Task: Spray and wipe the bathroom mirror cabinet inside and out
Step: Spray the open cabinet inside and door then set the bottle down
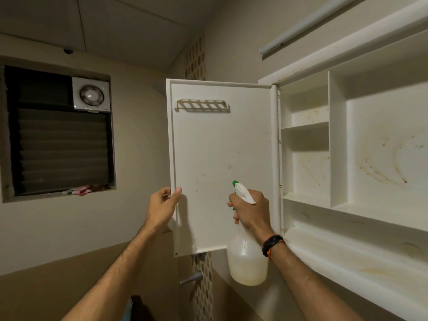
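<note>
**Head view: spray may miss the open door**

The cabinet door (220,163) hangs open, its inner face speckled. The left hand (163,205) grips its free edge; the right hand (251,210) holds the spray bottle (246,258), nozzle toward the panel. A loosened grip could let the door swing, sending mist past it. The stained shelves (305,128) still look unwiped.

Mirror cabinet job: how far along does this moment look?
Early. Done: the cabinet door is swung open, its edge held by the left hand. In hand: the right hand grips the spray bottle, nozzle aimed at the door's inner face. Left: brown stains still mark the cabinet interior and bottom ledge; no cloth is visible, so wiping hasn't started.
</note>
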